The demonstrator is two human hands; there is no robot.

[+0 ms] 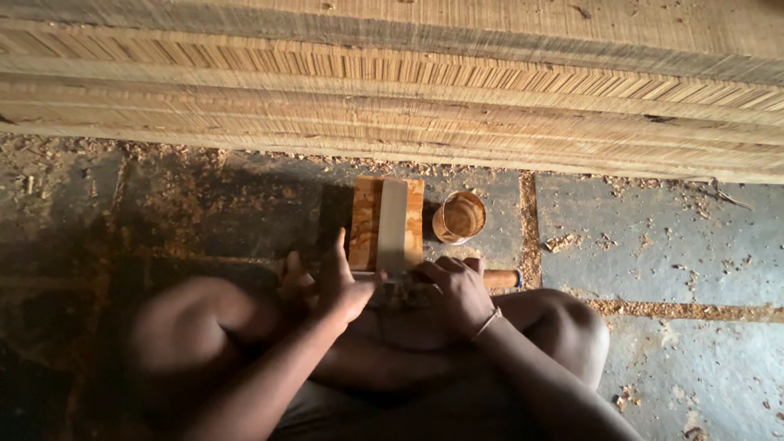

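Note:
I squat over a sharpening stone: a pale stone bar (393, 222) set in a brown wooden block (364, 220) that lies on the stone floor. My left hand (341, 282) and my right hand (457, 287) press together on a dark tool (400, 286) at the near end of the stone. A wooden handle (500, 278) with a blue end sticks out to the right past my right hand. The tool's blade is hidden under my fingers.
A small round brown cup (459, 217) stands just right of the block. A stack of long wooden boards (392, 90) runs across the far side. Wood shavings (563, 242) litter the grey floor slabs (678, 253). My knees frame both sides.

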